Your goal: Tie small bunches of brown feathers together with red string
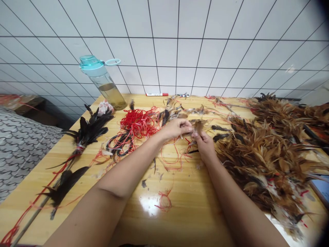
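My left hand and my right hand meet over the middle of the table, fingertips almost touching. Between them is a small bunch of brown feathers, its quill ends pinched by the right fingers. The left thumb and fingers are closed at the same quills; what exactly they grip is too small to make out. Red string lies loose on the wood below the hands. Close by on the left sits a tangled heap of red string, with black-handled scissors partly under it.
A large pile of brown feathers covers the right side of the table. On the left lies a stick with black feathers tied on. A bottle and a red marker are near the tiled wall.
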`<state>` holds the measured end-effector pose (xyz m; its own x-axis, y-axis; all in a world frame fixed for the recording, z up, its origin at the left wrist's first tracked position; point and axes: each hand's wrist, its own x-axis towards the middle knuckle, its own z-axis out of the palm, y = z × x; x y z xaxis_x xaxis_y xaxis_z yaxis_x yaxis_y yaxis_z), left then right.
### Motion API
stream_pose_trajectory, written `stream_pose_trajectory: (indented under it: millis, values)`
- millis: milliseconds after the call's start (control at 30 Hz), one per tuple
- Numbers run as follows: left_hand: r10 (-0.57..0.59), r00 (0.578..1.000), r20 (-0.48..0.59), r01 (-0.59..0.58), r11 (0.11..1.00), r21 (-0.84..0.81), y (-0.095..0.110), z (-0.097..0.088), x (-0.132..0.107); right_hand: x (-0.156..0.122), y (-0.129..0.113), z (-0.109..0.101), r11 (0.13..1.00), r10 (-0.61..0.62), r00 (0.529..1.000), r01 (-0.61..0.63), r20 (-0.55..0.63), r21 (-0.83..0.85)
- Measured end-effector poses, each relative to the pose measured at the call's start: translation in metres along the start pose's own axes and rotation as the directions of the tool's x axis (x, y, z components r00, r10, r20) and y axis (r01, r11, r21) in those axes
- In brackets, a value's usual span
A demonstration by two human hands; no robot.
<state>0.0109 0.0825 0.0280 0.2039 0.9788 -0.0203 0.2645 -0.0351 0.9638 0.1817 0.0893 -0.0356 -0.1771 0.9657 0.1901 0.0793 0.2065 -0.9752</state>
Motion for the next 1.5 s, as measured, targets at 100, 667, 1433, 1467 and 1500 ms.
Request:
stream_pose_trajectory:
  millis: [100,667,1433,1467,1500]
  values:
    - [0.059,0.996,-0.066,-0.036,0.949,0.312,-0.003,-0.021,0.001,-0.001,-0.007,0.001,0.996,0.066,0.998,-0.064,-0.021,0.069]
    - [0.554,0.831,0.039,-0.462,0.651,0.602,-0.016,-0.023,0.005,-0.002,-0.004,0.004,0.997,0.035,0.999,-0.037,-0.031,-0.070]
    - [0.670,0.741,-0.039,-0.365,0.451,0.814,-0.009,0.002,-0.004,0.004,-0.015,-0.006,0.982,0.152,0.987,-0.156,0.044,0.104]
    - [0.670,0.736,-0.098,-0.355,0.505,0.787,-0.004,0.005,-0.006,0.004,-0.015,-0.006,0.985,0.143,0.989,-0.145,0.024,0.096]
    - [0.671,0.728,-0.142,-0.361,0.551,0.752,0.003,0.011,-0.010,0.005,-0.015,-0.006,0.991,0.117,0.993,-0.117,-0.003,0.058]
